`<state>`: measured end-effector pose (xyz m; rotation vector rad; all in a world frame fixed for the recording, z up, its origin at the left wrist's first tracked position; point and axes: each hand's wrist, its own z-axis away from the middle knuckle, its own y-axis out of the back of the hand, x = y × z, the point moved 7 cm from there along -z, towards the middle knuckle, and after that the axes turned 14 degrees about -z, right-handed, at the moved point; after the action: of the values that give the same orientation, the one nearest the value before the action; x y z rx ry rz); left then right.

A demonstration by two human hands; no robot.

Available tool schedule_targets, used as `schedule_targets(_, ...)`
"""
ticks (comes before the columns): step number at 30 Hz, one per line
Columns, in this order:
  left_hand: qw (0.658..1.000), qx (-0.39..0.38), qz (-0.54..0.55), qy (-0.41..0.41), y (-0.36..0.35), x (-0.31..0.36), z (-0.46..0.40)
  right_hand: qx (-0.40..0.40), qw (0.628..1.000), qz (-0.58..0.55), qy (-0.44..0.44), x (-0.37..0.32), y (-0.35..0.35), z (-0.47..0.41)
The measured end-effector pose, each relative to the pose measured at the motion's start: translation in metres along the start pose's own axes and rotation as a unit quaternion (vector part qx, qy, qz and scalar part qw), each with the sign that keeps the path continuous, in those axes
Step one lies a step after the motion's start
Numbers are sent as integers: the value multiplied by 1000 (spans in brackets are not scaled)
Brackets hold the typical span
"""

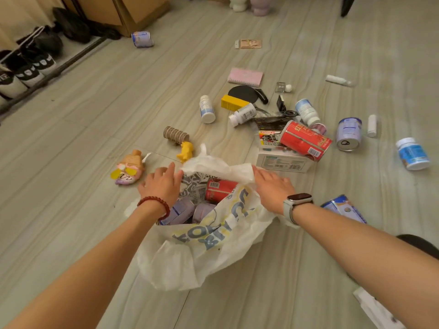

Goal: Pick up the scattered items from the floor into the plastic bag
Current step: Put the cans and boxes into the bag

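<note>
A white plastic bag (202, 252) with blue and yellow lettering lies open on the floor in front of me. Inside it I see a red can (219, 189), purple cans and a patterned box. My left hand (162, 182) rests on the bag's far left rim, fingers spread. My right hand (273, 186) grips the far right rim. Just beyond lie a yellow toy (185, 151), a cardboard roll (175, 134), a pink-and-yellow toy (129, 170), a red can (305, 140) on a white box (285, 163), and several white bottles.
More items are scattered farther out: a pink notebook (245, 77), a yellow box (234, 102), a tin can (348, 134), a blue-labelled jar (412, 153), a can (142, 39) near cardboard boxes. Shoes on a rack (26, 72) line the left wall.
</note>
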<state>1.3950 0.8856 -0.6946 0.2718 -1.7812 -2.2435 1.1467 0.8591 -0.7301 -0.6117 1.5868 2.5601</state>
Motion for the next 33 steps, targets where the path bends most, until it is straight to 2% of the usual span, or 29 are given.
schedule_targets(2, 998, 63, 15, -9, 11, 7, 2, -5, 1000, -28, 13, 2, 3, 4)
schedule_targets(5, 969, 228, 65, -63, 56, 31, 16, 59, 993, -69, 69, -3, 34, 18)
schedule_targets(7, 946, 287, 80, -125, 75, 60, 31, 110, 984, -100, 95, 2, 54, 33)
schedule_targets(8, 939, 293, 79, -161, 77, 79, 40, 130, 980, -116, 92, 12, 60, 42)
schedule_targets(14, 899, 199, 12, -391, 16, 200, 91, 209, 959, -186, -42, 124, 68, 108)
schedule_targets(18, 871, 110, -95, -468, -33, 277, 113, 211, 947, -163, -179, 200, 58, 160)
schedule_targets(21, 849, 41, -164, -501, -63, 317, 113, 149, 957, -140, -206, 225, 38, 186)
schedule_targets(25, 789, 42, -243, -563, -87, 374, 120, -50, 982, -83, -163, 233, -13, 208)
schedule_targets(28, 749, 33, -307, -586, -105, 390, 123, -139, 983, -11, -118, 227, -38, 220)
schedule_targets(33, 775, 52, -230, -586, -104, 385, 116, -164, 978, 98, -85, 222, -48, 211)
